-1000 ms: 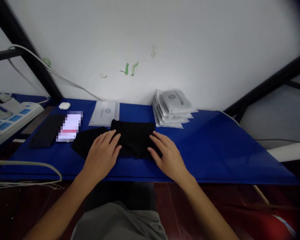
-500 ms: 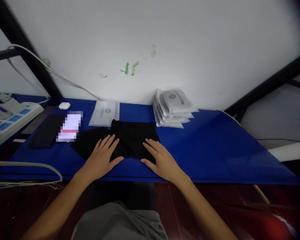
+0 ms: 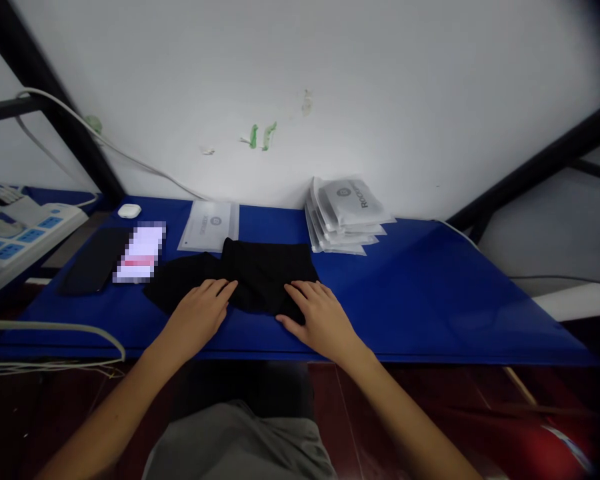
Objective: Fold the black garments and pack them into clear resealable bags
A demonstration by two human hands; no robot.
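Note:
A black garment [image 3: 270, 270], partly folded, lies on the blue tabletop; a flap of it spreads out to the left, and its exact kind is unclear. At its near left edge, my left hand [image 3: 200, 313] has its fingers bent over the cloth and its thumb tucked in beneath, closed on the fabric. My right hand [image 3: 320, 317] rests on the right end of the garment, fingers spread and thumb pointing left along the near edge. That hand is open.
Behind the garment are a flat frosted zip bag [image 3: 210, 227] and a stack of similar bags [image 3: 353, 207] against the wall. To the left are a dark tablet-like slab [image 3: 95, 260], a lit phone [image 3: 143, 252], a white earbud case [image 3: 129, 211] and a power strip [image 3: 25, 240].
My left hand's fingers have bent and its thumb has drawn in under the cloth edge. My right hand has shifted slightly left. The garment has barely moved.

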